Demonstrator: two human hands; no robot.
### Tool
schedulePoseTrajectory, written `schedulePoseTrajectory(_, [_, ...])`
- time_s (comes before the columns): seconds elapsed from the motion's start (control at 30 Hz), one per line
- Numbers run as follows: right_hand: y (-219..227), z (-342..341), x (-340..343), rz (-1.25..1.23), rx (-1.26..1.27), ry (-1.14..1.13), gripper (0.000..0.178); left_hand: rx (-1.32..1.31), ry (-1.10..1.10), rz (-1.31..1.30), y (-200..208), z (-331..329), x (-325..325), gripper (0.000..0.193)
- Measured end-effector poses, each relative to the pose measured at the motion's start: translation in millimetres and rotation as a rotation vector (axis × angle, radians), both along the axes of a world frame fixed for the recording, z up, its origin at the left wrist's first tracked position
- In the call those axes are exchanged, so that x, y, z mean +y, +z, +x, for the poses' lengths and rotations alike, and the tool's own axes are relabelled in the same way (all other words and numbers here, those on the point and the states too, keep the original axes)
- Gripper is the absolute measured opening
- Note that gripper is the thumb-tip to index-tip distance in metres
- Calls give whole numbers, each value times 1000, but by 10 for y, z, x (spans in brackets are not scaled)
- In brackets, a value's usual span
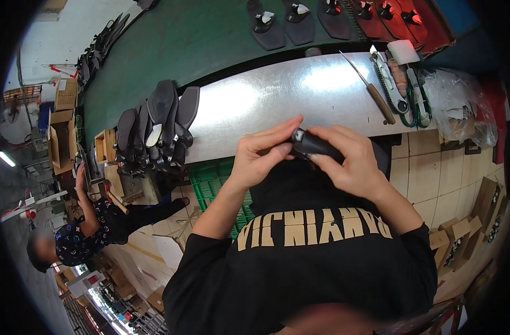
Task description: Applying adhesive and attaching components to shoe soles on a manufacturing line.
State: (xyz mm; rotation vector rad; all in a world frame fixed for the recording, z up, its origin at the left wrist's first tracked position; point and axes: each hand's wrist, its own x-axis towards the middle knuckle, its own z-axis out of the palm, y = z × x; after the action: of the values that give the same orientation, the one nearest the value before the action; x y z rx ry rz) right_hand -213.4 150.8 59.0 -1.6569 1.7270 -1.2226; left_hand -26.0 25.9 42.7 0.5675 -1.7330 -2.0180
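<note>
A black sandal (317,145), mostly covered by my fingers, is held close to my body at the near edge of the metal worktop (266,106). My right hand (355,159) wraps over it from the right, the thumb underneath. From the left, my left hand (259,156) meets its shiny end, with long straight fingers on top and the thumb pressed near it. A pile of dark sandals (163,114) lies at the worktop's left end. Right of my hands rests an awl (378,97) with a wooden handle.
Beyond the worktop runs a green belt (171,44) bearing dark sandals (299,22) and a red-lit box. A cutter (397,95), scissors (418,100), a white block (403,52) and a clear plastic bag (461,100) lie at right. A green crate (210,184) stands below; a co-worker (93,229) is at left.
</note>
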Motion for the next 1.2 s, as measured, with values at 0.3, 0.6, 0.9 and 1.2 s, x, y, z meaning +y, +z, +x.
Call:
schedulePoseTrajectory(0.3, [-115, 119, -9, -28, 55, -63, 13, -132, 139, 195, -26, -78, 131, 43])
schedulePoseTrajectory(0.6, [-128, 45, -19, 51, -104, 64, 22, -89, 208, 197, -89, -62, 104, 43])
schedulePoseTrajectory(0.9, [-253, 146, -39, -42, 12, -27, 22, -118, 260, 157, -69, -98, 115, 41])
schedulePoseTrajectory(1.2, [-304, 174, -6, -318, 224, -99, 24, -48, 223, 766, 78, -102, 9, 46])
